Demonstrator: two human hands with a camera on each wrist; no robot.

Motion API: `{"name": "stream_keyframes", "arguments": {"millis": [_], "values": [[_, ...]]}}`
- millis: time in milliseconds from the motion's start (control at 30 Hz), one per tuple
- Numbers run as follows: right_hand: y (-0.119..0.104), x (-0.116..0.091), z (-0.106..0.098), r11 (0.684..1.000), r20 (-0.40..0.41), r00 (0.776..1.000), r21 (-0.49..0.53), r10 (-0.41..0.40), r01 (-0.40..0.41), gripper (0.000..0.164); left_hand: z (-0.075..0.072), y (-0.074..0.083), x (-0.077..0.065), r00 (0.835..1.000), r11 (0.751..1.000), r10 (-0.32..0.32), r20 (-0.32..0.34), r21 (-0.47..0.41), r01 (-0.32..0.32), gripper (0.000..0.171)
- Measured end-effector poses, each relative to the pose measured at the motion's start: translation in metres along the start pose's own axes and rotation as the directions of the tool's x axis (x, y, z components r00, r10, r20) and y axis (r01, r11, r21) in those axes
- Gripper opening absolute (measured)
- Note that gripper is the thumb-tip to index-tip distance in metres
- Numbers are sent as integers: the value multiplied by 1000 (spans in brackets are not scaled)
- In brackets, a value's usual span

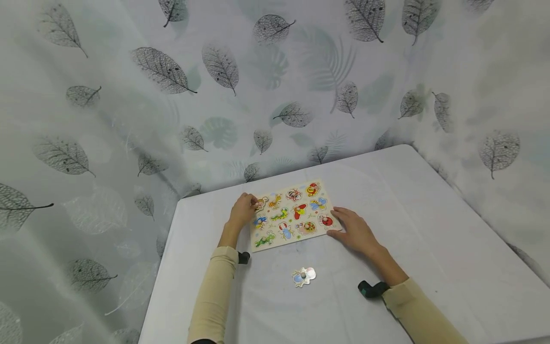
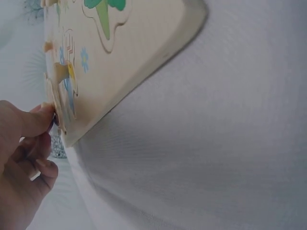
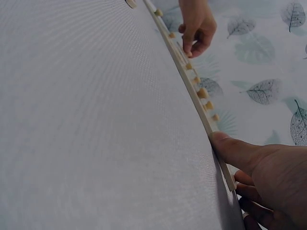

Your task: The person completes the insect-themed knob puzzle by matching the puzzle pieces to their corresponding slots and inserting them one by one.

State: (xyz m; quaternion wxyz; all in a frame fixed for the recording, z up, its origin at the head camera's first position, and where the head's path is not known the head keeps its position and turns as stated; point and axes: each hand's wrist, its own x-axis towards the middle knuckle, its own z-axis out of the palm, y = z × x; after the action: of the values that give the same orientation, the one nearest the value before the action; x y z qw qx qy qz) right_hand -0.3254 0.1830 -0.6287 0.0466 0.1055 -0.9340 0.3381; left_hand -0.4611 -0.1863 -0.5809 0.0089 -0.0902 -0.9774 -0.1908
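Observation:
A wooden peg puzzle board (image 1: 275,245) with several colourful insect pieces lies flat on the table. At its far left corner, the thumb and fingertips of my left hand (image 1: 242,210) pinch a knobbed puzzle piece (image 1: 260,204). In the left wrist view this piece (image 2: 56,104) looks slightly tilted against the board; its picture is mostly hidden. My right hand (image 1: 354,231) grips the near right corner, thumb along the front edge and fingers by the right side. A loose blue and pink bug piece (image 1: 303,276) with a knob lies on the cloth in front of the board.
A white cloth covers the table (image 1: 412,220). Leaf-printed curtains (image 1: 266,91) hang behind it and along both sides. Dark wrist cameras are strapped at both cuffs, the right one (image 1: 372,289) standing low over the cloth.

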Motion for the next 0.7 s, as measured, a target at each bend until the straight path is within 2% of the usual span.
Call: {"name": "stream_keyframes", "arguments": {"millis": [700], "values": [[0, 0, 1, 1000, -4, 1000, -11, -6, 6, 75, 0, 7, -1, 1000, 999, -23, -21, 27, 24, 15]]}}
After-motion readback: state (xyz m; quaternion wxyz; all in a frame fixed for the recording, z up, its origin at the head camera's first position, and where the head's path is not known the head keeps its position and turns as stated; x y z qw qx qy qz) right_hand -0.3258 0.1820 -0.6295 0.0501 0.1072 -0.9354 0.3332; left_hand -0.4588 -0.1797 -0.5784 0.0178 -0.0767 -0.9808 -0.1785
